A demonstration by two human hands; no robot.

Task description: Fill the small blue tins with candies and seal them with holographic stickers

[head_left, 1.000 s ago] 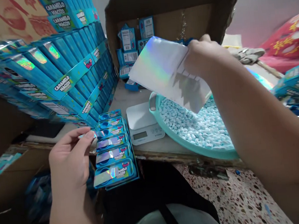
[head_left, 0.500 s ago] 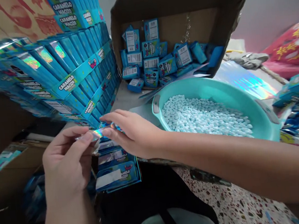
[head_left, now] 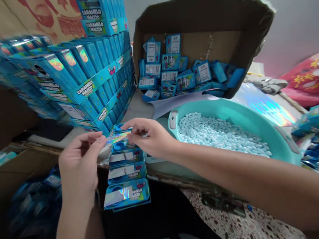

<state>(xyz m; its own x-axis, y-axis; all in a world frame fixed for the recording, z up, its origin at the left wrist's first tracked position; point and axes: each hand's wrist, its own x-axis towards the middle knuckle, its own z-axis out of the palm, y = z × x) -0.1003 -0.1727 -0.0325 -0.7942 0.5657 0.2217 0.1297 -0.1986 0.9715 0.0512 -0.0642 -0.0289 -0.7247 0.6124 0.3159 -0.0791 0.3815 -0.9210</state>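
Note:
A shiny holographic strip (head_left: 115,139) is stretched between my two hands. My left hand (head_left: 81,161) pinches its left end between thumb and fingertips. At the other end, my right hand (head_left: 150,137) has thumb and fingers closed on the strip. Beneath lies a row of blue candy packs (head_left: 140,193) lettered "Caramelo Macizo", standing side by side at the table edge above my lap. Several of the nearer packs carry a similar silvery strip across the left of their top; the strip and fingers partly cover the far ones.
Stacked trays of blue candy boxes (head_left: 90,99) rise at the left. Behind, an open carton (head_left: 203,19) holds loose boxes. A turquoise tub (head_left: 276,142) with pale blue candies sits right of my hands. Holographic sheets (head_left: 261,99) lie beyond it; a dark bin of blue packs (head_left: 33,208) is lower left.
My hands have drawn slightly apart, so more of the strip shows between them. The camera view has shifted, bringing more of the row of packs into sight.

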